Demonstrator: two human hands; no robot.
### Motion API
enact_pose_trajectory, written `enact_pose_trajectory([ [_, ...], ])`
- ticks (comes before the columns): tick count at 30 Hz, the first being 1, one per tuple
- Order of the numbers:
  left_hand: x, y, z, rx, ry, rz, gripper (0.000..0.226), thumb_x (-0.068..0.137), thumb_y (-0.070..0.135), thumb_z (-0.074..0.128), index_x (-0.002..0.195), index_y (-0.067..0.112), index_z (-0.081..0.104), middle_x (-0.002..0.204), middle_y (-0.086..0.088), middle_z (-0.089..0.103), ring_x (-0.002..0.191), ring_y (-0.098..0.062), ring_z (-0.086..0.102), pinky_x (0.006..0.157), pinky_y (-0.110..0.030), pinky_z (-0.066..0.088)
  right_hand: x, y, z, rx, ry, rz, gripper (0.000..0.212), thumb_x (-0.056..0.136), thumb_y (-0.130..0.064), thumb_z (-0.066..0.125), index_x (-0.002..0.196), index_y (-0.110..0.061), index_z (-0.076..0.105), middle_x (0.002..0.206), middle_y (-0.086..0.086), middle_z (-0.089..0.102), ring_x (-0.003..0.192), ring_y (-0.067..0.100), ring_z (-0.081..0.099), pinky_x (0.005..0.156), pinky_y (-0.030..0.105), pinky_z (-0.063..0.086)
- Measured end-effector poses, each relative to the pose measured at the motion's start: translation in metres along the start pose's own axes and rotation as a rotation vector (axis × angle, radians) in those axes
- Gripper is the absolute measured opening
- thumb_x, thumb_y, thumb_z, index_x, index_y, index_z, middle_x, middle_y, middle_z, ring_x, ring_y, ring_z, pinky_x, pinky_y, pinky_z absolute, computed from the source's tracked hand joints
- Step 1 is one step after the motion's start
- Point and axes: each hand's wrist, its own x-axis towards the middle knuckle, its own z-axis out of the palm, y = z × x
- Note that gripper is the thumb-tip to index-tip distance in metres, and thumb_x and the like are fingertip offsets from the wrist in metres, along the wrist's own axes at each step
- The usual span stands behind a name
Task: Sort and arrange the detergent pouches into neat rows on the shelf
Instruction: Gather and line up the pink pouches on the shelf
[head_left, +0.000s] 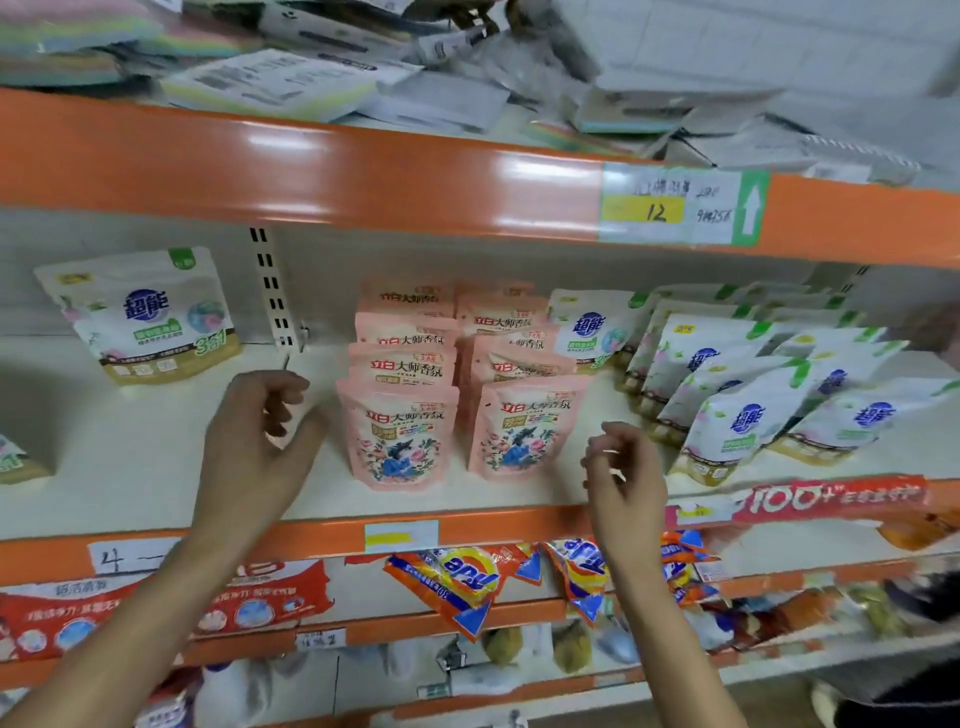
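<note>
Cream shelf (130, 467) holds the pink pouches (405, 436) in two rows. The left hand (260, 441) and right hand (626, 473) hover either side of them, loosely curled, empty. Right of them, slumped white pouches (748, 410) may slide in and topple that row.

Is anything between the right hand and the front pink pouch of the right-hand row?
Nothing visible. The right hand hovers empty just right of the pink floral detergent pouch, with only bare cream shelf board between them.

Bare shelf (130, 467) at centre-left, pink pouches (400, 436) blocking the middle, leaning white pouches (737, 410) crowding the right
</note>
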Motion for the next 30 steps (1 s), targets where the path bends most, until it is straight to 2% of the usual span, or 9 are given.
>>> enact_pose_trajectory([
  [2, 0.007, 0.028, -0.001, 0.029, 0.007, 0.085, 0.020, 0.084, 0.022, 0.066, 0.090, 0.035, 0.052, 0.089, 0.002, 0.057, 0.076, -0.011, 0.053, 0.064, -0.014, 0.041, 0.032, 0.004, -0.014, 0.062, -0.028, 0.027, 0.019, 0.087, -0.021, 0.054, 0.103, -0.029, 0.060, 0.082, -0.006, 0.065, 0.082, 0.024, 0.066, 0.069, 0.037, 0.055],
  [4, 0.014, 0.056, 0.006, 0.099, -0.051, 0.183, 0.012, 0.081, 0.026, 0.060, 0.088, 0.034, 0.054, 0.086, 0.008, 0.058, 0.080, -0.005, 0.052, 0.066, -0.016, 0.041, 0.058, 0.004, -0.022, 0.122, -0.135, 0.058, 0.019, 0.087, -0.014, 0.056, 0.104, -0.020, 0.062, 0.079, -0.003, 0.065, 0.079, 0.020, 0.064, 0.063, 0.025, 0.054],
  [6, 0.022, 0.077, 0.020, 0.168, -0.153, 0.271, 0.010, 0.082, 0.027, 0.058, 0.091, 0.024, 0.061, 0.086, 0.011, 0.060, 0.084, 0.002, 0.053, 0.065, -0.009, 0.040, 0.078, 0.002, -0.026, 0.148, -0.285, 0.087, 0.016, 0.088, -0.012, 0.059, 0.101, -0.020, 0.064, 0.081, -0.002, 0.067, 0.079, 0.013, 0.064, 0.062, 0.019, 0.052],
  [9, 0.043, 0.099, 0.051, 0.218, -0.345, 0.352, 0.018, 0.085, 0.030, 0.058, 0.094, 0.016, 0.066, 0.089, 0.005, 0.065, 0.086, 0.003, 0.057, 0.070, -0.005, 0.040, 0.102, 0.004, -0.026, 0.149, -0.457, 0.124, 0.014, 0.093, -0.010, 0.061, 0.096, -0.021, 0.068, 0.087, 0.001, 0.069, 0.083, 0.013, 0.065, 0.067, 0.024, 0.053],
  [12, 0.068, 0.111, 0.082, 0.243, -0.478, 0.310, 0.014, 0.091, 0.021, 0.065, 0.103, 0.016, 0.071, 0.100, 0.005, 0.069, 0.082, 0.004, 0.058, 0.071, -0.002, 0.040, 0.118, 0.006, -0.023, 0.175, -0.552, 0.153, 0.017, 0.093, -0.008, 0.060, 0.094, -0.021, 0.071, 0.089, 0.001, 0.069, 0.085, 0.013, 0.063, 0.070, 0.026, 0.051],
  [16, 0.100, 0.122, 0.103, 0.370, -0.572, 0.266, 0.017, 0.091, 0.025, 0.065, 0.105, 0.018, 0.072, 0.103, 0.008, 0.068, 0.089, -0.007, 0.061, 0.070, 0.003, 0.036, 0.129, 0.015, -0.020, 0.176, -0.665, 0.162, 0.017, 0.094, -0.010, 0.061, 0.105, -0.013, 0.072, 0.108, 0.013, 0.069, 0.098, 0.023, 0.063, 0.074, 0.026, 0.053],
  [19, 0.115, 0.125, 0.112, 0.469, -0.665, 0.216, 0.019, 0.091, 0.026, 0.065, 0.107, 0.018, 0.071, 0.108, 0.006, 0.069, 0.089, -0.004, 0.056, 0.068, 0.000, 0.033, 0.132, 0.020, -0.019, 0.232, -0.701, 0.154, 0.018, 0.093, -0.011, 0.062, 0.109, -0.013, 0.072, 0.113, 0.019, 0.067, 0.100, 0.028, 0.062, 0.078, 0.033, 0.053],
  [25, 0.125, 0.129, 0.128, 0.522, -0.768, 0.129, 0.022, 0.090, 0.030, 0.065, 0.107, 0.018, 0.071, 0.111, 0.003, 0.070, 0.098, -0.011, 0.062, 0.086, -0.021, 0.042, 0.140, 0.020, -0.013, 0.246, -0.733, 0.159, 0.019, 0.093, -0.015, 0.064, 0.109, -0.014, 0.073, 0.114, 0.014, 0.070, 0.106, 0.029, 0.062, 0.082, 0.037, 0.051],
  [30, 0.129, 0.138, 0.131, 0.488, -0.761, 0.059, 0.026, 0.095, 0.018, 0.058, 0.119, 0.008, 0.064, 0.124, -0.010, 0.063, 0.115, -0.024, 0.057, 0.081, -0.019, 0.036, 0.146, 0.018, -0.010, 0.269, -0.794, 0.208, 0.025, 0.096, -0.023, 0.058, 0.116, -0.016, 0.071, 0.114, 0.006, 0.072, 0.112, 0.026, 0.064, 0.084, 0.032, 0.049],
])
